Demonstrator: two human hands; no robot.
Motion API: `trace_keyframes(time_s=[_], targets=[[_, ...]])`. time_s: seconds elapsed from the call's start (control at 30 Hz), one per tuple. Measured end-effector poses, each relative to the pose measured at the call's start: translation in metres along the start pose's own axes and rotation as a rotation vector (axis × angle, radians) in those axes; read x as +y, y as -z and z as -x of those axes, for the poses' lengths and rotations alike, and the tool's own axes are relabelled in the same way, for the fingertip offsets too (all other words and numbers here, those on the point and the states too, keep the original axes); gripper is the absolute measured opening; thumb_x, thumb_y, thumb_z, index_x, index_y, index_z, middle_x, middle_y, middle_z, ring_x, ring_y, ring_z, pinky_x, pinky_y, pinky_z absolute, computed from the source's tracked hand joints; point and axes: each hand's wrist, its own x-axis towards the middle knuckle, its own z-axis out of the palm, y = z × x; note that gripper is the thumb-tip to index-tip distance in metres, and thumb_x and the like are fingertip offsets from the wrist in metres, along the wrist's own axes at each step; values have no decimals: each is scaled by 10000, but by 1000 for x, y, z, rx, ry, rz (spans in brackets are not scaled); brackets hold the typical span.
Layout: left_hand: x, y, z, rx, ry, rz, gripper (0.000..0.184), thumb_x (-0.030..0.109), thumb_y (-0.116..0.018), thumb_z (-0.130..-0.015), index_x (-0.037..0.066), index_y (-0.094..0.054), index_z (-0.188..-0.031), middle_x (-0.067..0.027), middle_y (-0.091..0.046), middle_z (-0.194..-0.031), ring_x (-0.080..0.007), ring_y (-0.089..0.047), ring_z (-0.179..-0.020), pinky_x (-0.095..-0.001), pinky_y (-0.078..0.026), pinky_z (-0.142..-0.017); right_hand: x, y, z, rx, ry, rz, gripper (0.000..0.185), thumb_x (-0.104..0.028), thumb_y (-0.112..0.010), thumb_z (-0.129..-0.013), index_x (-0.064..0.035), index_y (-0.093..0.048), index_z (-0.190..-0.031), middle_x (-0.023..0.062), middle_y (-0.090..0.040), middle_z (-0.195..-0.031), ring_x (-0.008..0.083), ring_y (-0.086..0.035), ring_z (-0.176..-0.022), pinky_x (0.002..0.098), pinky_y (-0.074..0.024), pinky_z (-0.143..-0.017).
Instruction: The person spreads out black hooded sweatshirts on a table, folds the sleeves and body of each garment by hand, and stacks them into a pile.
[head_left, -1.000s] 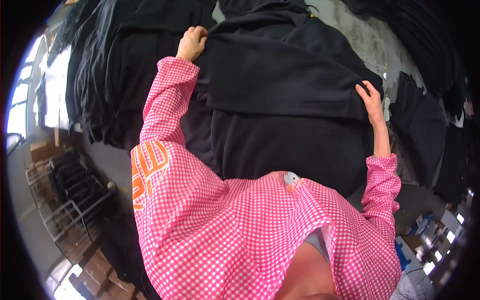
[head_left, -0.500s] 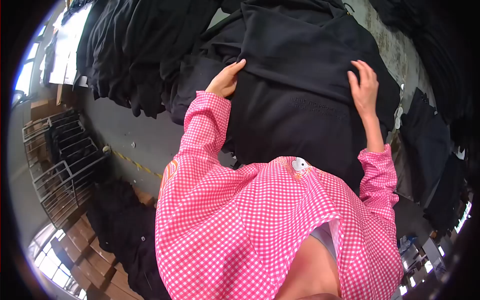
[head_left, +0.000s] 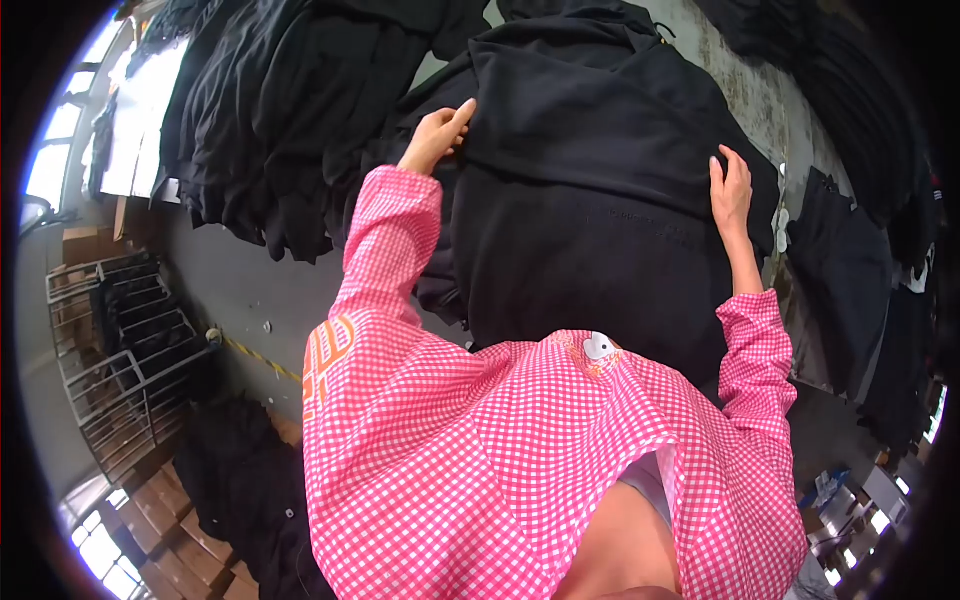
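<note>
A black garment [head_left: 590, 250] lies spread in front of me, with a folded sleeve [head_left: 580, 130] across its upper part and faint raised lettering below the fold. My left hand [head_left: 438, 133] is at the garment's left edge, fingers curled; whether cloth is pinched between them is too small to tell. Over the right end of the fold rests my right hand [head_left: 731, 188], its fingers apart and nothing held in them.
Heaped black garments [head_left: 290, 120] lie at the upper left, and more dark clothes [head_left: 840, 270] at the right. A metal rack [head_left: 130, 350] stands at the left, above cardboard boxes [head_left: 180, 520]. Yellow-black tape [head_left: 250, 352] marks the floor.
Since a second ago, my left hand has moved right and down in view, and the garment's lower part with the lettering has come into sight. My right hand shifted slightly, staying on the right side.
</note>
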Motion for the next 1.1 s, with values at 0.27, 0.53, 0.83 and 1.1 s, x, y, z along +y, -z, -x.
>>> trace_keyframes(time_s=[0.27,0.53,0.83,1.1], targets=[[-32,-37,10,271,-99,-72,566,495,-542,-853,-61,-624,-787,-157,-640,-744,-251,-620,-721,-321,-492,-705,-147,-10,-128,-82,321,-326,193,-222,-536,-872,-60,-636,-903,68,-646,-874,261,-606,-804,322,-464,-725],[-31,-50,37,153,-54,295,428,370,-512,-927,-28,-576,-782,-6,-526,-677,-93,-442,-608,-229,-392,-586,-235,-188,-228,-500,609,-119,350,-364,-574,-827,-40,-646,-937,94,-651,-888,281,-615,-817,351,-477,-719],[-23,-65,67,381,-243,-10,366,268,-521,-916,-33,-476,-713,-76,-496,-606,-176,-423,-563,-322,-397,-568,-224,-186,-216,-554,423,-37,333,-389,-503,-863,-86,-642,-872,102,-662,-887,345,-625,-808,408,-481,-705],[-32,-52,36,381,-265,-171,349,254,-505,-930,-32,-493,-731,-112,-505,-608,-192,-426,-546,-341,-398,-559,-233,-83,-156,-27,558,-289,384,-361,-551,-874,-103,-551,-1158,73,-534,-1204,229,-485,-1133,382,-318,-958]])
